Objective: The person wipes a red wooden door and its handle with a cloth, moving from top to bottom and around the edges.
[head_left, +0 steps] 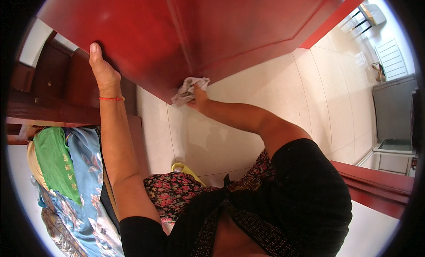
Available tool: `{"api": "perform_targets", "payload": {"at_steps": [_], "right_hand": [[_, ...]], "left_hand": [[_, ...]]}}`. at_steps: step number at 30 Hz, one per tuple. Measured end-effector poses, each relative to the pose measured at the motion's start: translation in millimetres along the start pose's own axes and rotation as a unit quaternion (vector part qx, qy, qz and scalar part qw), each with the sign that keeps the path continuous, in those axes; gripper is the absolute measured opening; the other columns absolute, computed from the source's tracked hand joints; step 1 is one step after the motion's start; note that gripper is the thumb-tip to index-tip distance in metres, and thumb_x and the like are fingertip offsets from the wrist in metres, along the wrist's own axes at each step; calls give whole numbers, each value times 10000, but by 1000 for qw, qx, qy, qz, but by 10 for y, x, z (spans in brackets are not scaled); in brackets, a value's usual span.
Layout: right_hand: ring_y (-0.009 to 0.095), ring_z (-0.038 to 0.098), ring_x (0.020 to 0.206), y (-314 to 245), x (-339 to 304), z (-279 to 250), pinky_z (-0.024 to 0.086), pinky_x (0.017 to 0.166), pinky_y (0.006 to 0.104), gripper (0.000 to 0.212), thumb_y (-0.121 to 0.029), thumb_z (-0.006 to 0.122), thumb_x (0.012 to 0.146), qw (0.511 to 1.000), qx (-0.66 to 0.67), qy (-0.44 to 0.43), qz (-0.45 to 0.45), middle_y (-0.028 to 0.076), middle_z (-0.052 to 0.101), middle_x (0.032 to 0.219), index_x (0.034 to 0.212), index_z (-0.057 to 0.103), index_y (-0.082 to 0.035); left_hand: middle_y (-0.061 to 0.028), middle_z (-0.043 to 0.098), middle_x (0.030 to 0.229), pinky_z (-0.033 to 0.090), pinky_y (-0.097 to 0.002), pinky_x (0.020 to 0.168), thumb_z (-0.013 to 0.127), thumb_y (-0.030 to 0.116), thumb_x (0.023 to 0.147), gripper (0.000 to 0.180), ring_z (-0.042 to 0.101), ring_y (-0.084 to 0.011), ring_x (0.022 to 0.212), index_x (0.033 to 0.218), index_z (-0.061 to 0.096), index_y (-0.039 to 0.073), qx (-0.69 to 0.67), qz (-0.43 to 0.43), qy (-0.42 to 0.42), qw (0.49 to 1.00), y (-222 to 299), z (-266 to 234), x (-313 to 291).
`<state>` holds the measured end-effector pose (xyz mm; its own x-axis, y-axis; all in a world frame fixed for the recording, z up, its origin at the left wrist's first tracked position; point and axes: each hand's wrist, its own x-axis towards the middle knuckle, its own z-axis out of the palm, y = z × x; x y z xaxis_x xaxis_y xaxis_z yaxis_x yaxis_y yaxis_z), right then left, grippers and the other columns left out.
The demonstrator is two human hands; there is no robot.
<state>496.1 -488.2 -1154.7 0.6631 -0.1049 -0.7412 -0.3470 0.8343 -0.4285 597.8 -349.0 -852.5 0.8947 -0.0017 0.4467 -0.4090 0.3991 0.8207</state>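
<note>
A large red door with raised panel lines fills the top of the view. My left hand grips its left edge, thumb on the near face and the other fingers hidden behind it. A red string circles that wrist. Low on the door, near its bottom corner, my right hand presses a crumpled pale cloth against the surface. The cloth covers part of the fingers.
Pale floor tiles stretch below the door and off to the right. Dark wooden furniture stands at the left, with hanging green and blue fabrics beside my left arm. A grey cabinet and a chair are at the right. One yellow slipper shows below.
</note>
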Motion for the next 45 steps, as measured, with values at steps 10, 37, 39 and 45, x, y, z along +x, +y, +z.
{"api": "perform_targets", "payload": {"at_steps": [10,37,39,45], "right_hand": [[339,566,1031,-155,-16,304,534,741,518,508,-252,620,824,977,168,120,-46,136,524,1223,1268,448,-75],[303,591,962,-2629,353,-1946,516,763,469,614,-161,690,726,850,266,299,-343,126,551,1191,1271,440,-28],[293,606,956,-2659,274,-1813,525,783,402,696,-177,728,676,839,254,289,-384,140,574,1165,1272,428,23],[242,581,798,-2383,206,-1581,481,628,441,630,-387,736,688,839,202,354,-360,99,598,975,1169,516,-45]], "left_hand": [[-75,451,1337,334,-413,1050,526,494,850,666,416,-249,1235,1356,392,82,40,-5,-16,999,-35,-17,73],[-88,502,1289,368,-388,1026,598,432,825,620,472,-237,1181,1279,472,29,-18,20,0,1000,-77,106,96],[-82,489,1302,361,-397,1033,593,452,827,639,458,-239,1197,1303,450,50,-9,20,-7,1000,-80,30,91],[-76,495,1305,356,-389,1036,606,430,829,628,468,-234,1188,1312,447,61,-29,-16,-5,999,-72,82,61]]}}
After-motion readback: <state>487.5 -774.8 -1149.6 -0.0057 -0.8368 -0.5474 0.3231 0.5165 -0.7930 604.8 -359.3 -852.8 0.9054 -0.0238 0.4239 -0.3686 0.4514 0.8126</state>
